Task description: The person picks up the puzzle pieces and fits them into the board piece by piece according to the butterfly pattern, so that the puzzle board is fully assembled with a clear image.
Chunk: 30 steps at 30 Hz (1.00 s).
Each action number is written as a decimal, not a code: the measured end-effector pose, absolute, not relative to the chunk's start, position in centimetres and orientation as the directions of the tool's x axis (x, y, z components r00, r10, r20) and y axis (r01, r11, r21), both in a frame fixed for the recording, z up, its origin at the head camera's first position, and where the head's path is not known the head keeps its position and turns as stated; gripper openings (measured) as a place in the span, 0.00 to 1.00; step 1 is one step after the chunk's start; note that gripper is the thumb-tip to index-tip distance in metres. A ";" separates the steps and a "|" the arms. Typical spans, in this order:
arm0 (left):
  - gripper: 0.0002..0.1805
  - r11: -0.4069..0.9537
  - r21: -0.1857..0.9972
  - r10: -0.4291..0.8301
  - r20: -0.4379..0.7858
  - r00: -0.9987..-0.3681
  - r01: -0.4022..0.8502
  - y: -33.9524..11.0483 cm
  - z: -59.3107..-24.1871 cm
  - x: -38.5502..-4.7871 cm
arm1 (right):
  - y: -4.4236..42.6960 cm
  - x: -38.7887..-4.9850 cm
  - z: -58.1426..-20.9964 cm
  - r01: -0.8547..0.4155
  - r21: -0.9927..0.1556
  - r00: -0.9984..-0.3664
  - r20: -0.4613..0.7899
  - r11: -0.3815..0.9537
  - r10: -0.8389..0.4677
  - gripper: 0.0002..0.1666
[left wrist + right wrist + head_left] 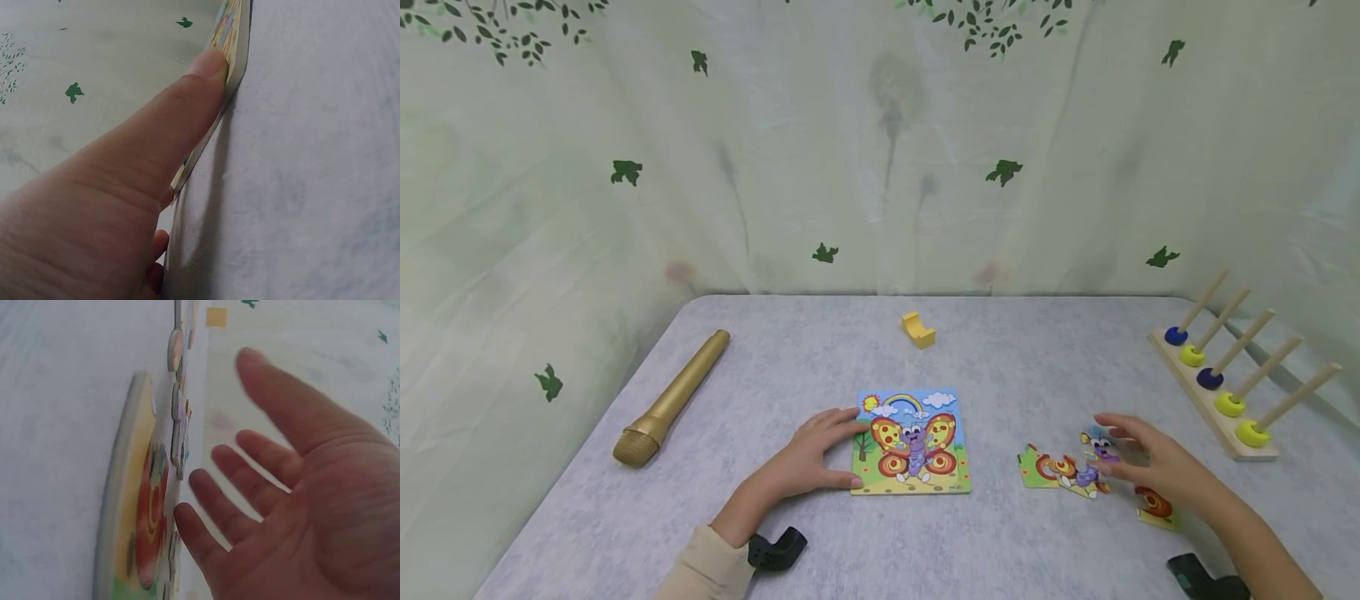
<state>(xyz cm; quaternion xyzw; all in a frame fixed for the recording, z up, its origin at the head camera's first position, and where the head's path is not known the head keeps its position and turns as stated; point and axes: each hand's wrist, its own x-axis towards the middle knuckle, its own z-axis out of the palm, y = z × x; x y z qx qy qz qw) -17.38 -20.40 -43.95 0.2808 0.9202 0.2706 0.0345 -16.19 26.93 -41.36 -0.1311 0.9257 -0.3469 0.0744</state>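
Observation:
In the head view a square butterfly picture board (912, 442) lies flat mid-table. My left hand (816, 454) rests along its left side. The left wrist view shows the straight thumb (169, 128) pressing on the rim of the board (234, 62); the other fingers are mostly hidden. Over on the right, my right hand (1157, 458) hovers above loose jigsaw pieces with fingers spread and nothing held. Joined pieces (1041, 468) form part of a butterfly, a face piece (1101, 443) is by the fingertips, and a red-spiral piece (1156, 507) lies apart, under the wrist.
A gold microphone (673, 396) lies at the left. Near the back edge is a yellow notched block (917, 330). A wooden peg stand (1213, 400) with blue and yellow beads stands at the right. Dark wrist devices (777, 550) show at both wrists.

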 end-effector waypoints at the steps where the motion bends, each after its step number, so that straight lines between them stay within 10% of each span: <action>1: 0.41 0.697 0.518 0.533 0.089 -0.841 0.496 -20.4 -44.0 -17.4 | 27.1 -16.3 -41.6 -0.195 -0.659 -0.953 -0.048 0.727 -0.299 0.42; 30: 0.40 0.701 0.509 0.535 0.089 -0.840 0.500 -20.3 -43.7 -17.3 | 27.4 -17.0 -42.6 -0.220 -0.536 -0.948 -0.079 0.815 -0.308 0.47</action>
